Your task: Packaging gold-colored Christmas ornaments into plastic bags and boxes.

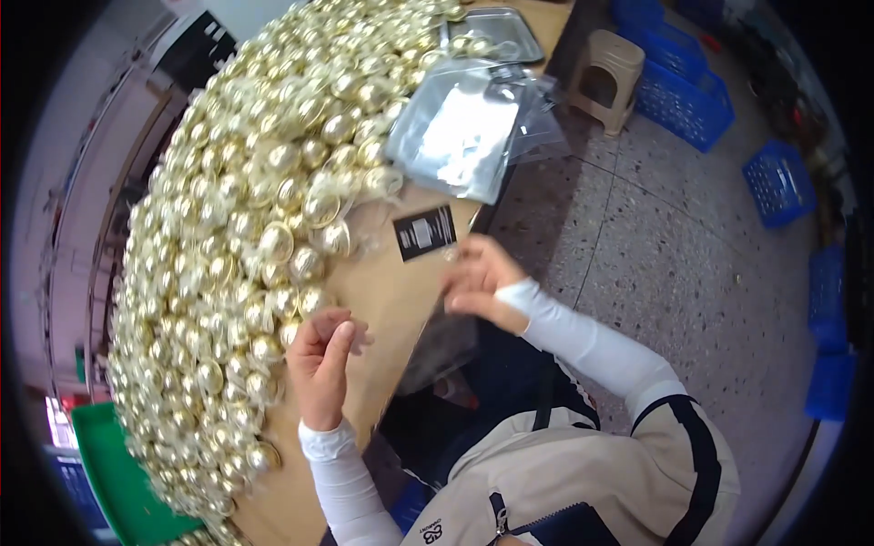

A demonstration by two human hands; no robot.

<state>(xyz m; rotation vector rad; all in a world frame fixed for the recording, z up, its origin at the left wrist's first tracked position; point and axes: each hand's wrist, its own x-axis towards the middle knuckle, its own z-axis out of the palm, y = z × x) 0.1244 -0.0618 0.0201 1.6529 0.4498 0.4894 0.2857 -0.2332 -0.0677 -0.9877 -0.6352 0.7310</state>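
My left hand [320, 364] is over the cardboard-coloured table top, beside the near edge of a big heap of shiny gold balls [273, 241] in clear wrappers. Its fingers are curled in toward the thumb; whatever they may pinch is too small or clear to make out. To the right, at the table's edge, my right hand [484, 280] is held with thumb and fingers apart, partly blurred, and nothing shows in it. Just beyond its fingertips lies a black card [425, 233] with a pale printed patch.
A stack of clear plastic bags [460, 127] lies farther along the table, before a metal tray [499, 33]. A green tray [118, 473] stands at the lower left. On the speckled floor are a beige stool [608, 77] and several blue baskets [683, 100].
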